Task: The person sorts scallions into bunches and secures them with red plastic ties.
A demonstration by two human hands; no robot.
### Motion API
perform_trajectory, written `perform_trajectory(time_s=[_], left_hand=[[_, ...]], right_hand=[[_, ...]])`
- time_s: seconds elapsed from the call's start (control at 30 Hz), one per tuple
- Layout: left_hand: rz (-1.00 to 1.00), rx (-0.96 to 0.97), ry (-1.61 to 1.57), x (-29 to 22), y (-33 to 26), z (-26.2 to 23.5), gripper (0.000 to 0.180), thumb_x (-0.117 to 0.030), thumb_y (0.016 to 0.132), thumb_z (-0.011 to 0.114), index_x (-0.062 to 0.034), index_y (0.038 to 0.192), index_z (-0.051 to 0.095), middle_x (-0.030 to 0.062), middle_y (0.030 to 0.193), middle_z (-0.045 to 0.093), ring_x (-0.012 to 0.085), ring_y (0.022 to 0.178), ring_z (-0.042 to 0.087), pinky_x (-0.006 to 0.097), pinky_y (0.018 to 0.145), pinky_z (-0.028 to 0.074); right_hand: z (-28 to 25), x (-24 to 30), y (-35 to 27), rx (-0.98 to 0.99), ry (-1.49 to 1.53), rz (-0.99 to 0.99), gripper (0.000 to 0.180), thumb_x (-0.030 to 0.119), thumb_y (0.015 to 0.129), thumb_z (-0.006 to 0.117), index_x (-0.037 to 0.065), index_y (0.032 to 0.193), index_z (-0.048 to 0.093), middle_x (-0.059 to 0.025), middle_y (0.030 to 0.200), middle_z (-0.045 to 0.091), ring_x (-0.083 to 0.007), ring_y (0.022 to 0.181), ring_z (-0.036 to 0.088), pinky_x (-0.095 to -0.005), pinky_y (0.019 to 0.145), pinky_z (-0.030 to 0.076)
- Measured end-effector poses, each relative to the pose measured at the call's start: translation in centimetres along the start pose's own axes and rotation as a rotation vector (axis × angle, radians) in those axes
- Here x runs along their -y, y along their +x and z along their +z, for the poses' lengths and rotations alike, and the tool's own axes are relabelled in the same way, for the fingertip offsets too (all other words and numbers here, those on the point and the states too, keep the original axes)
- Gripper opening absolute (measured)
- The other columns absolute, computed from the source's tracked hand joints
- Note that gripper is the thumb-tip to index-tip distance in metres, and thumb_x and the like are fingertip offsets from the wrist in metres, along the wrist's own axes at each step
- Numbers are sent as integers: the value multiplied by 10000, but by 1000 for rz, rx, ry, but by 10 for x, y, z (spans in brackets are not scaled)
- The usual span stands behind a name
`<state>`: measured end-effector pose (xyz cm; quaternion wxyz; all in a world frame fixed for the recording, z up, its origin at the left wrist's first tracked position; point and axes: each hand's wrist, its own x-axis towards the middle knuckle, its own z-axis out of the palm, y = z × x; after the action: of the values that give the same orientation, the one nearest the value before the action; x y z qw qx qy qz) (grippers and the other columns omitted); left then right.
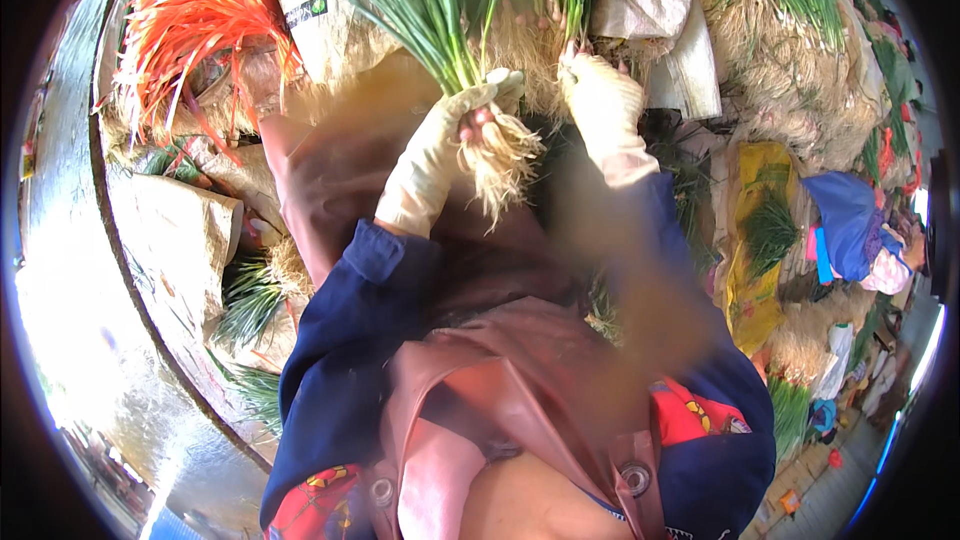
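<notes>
My left hand [425,165], in a pale glove, is closed round a bunch of spring onions [482,130]. Their green leaves point up and away; the pinkish bulbs and shaggy pale roots hang out over the palm side. To the right, my gloved right hand [605,105] reaches to the pile in front of me. Its fingertips are pinched on the lower stems of more spring onions [568,0], whose leaves stand upward. Both hands are above my lap, which a brownish-red apron [350,170] covers.
Orange plastic strips [200,15] lie in a heap at the far left, beside a printed white sack [325,15]. A large root-out pile of spring onions [780,70] fills the far right. A yellow sack [755,260] lies right of my arm. Another person's blue clothing [840,225] shows beyond.
</notes>
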<state>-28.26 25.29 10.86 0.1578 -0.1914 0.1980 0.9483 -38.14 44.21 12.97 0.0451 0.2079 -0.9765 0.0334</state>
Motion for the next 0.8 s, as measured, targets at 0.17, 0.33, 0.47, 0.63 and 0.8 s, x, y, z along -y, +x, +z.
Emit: perform_trajectory(time_s=[0.17,0.33,0.47,0.63,0.8], left_hand=[[-108,-51,83,10,25,7,225,-128,905,658,-14,1099,678,-17,664,605,31,456,468,155,363,321],[-97,-261,323,15,24,6,271,-127,887,683,-17,1134,670,-15,712,626,16,478,480,150,357,311],[35,-172,346,23,21,8,265,-123,859,718,-20,1101,685,-10,698,620,19,453,453,159,363,304],[57,-246,416,30,20,8,236,-116,825,753,-21,1036,705,-8,682,627,30,467,474,171,370,304],[82,-316,455,32,23,12,209,-91,820,743,-20,1014,708,-3,667,620,38,450,462,174,379,308]], right_hand=[[-14,12,-44,-33,341,-283,183,309,840,702,179,969,696,-27,894,702,-191,759,670,-314,661,522],[-7,0,-22,386,1211,346,443,514,931,606,76,918,672,-15,741,643,-114,658,592,-293,626,486],[-5,3,12,301,838,445,564,578,877,627,29,1006,649,-91,863,700,-236,769,670,-379,720,516],[-10,15,25,226,489,286,468,497,866,649,60,1034,662,-167,875,707,-347,847,678,-426,756,516],[7,18,16,-20,376,202,252,371,890,648,122,921,630,-145,793,682,-369,749,659,-442,682,503]])
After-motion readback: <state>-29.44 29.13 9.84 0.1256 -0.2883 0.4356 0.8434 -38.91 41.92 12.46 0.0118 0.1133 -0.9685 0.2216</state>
